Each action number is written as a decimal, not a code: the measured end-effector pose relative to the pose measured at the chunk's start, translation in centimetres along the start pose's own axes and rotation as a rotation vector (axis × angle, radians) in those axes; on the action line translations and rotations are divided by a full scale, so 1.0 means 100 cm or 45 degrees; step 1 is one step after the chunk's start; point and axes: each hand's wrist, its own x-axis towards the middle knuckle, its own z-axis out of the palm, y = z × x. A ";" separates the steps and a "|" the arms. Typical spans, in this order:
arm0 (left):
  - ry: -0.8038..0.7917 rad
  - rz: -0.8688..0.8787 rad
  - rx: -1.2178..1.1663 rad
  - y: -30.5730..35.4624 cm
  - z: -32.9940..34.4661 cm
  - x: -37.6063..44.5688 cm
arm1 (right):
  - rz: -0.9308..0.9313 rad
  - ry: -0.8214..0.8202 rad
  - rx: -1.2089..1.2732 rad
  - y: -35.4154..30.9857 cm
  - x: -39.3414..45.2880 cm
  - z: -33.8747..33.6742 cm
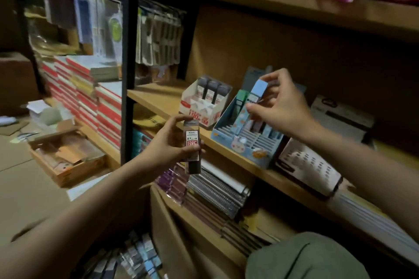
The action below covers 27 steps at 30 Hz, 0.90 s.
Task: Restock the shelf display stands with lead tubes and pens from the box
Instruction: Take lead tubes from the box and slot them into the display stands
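Note:
My left hand (169, 142) grips a dark lead tube (192, 146) with a red and white label, upright, in front of the shelf edge. My right hand (277, 104) pinches a blue-capped lead tube (258, 92) over the blue display stand (243, 140), which holds a few tubes at its back rows. Left of it stands a white and red display stand (205, 103) with three dark tubes. More tubes lie in the box (136, 256) low between my arms.
The wooden shelf (158, 99) carries dark boxes (308, 167) to the right of the stands. Spiral notebooks (217, 188) fill the shelf below. Stacked red-edged books (90, 97) and an open cardboard tray (65, 156) sit at left. My knee (306, 258) is at bottom right.

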 end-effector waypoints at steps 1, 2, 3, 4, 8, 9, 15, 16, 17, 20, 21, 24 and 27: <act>0.002 0.005 -0.014 -0.001 0.006 0.004 | -0.018 0.069 -0.106 0.000 0.006 -0.013; 0.008 0.006 -0.035 -0.002 0.012 0.006 | -0.025 0.121 -0.191 0.001 0.012 -0.024; 0.015 0.002 -0.065 -0.004 0.017 0.009 | -0.026 0.156 -0.254 0.003 0.017 -0.034; 0.020 -0.005 -0.098 -0.005 0.022 0.011 | -0.030 0.181 -0.316 0.006 0.021 -0.042; 0.016 -0.044 -0.214 -0.013 0.033 0.022 | -0.102 0.159 -0.618 0.023 0.020 -0.053; 0.009 -0.046 -0.230 -0.015 0.035 0.024 | -0.123 0.128 -0.681 0.028 0.019 -0.052; 0.006 -0.040 -0.284 -0.022 0.034 0.033 | -0.133 0.062 -0.876 0.050 0.020 -0.047; 0.007 -0.039 -0.287 -0.022 0.034 0.033 | -0.114 0.055 -0.863 0.054 0.021 -0.047; 0.005 -0.039 -0.292 -0.022 0.033 0.034 | -0.093 0.046 -0.851 0.058 0.021 -0.047; -0.006 -0.043 -0.301 -0.022 0.033 0.033 | -0.055 0.043 -0.846 0.065 0.024 -0.048; -0.007 -0.045 -0.298 -0.022 0.033 0.033 | -0.042 0.047 -0.844 0.067 0.025 -0.048; -0.007 -0.046 -0.282 -0.022 0.034 0.032 | 0.034 0.042 -0.807 0.071 0.028 -0.048; -0.001 -0.037 -0.265 -0.021 0.035 0.030 | 0.109 0.024 -0.775 0.074 0.029 -0.048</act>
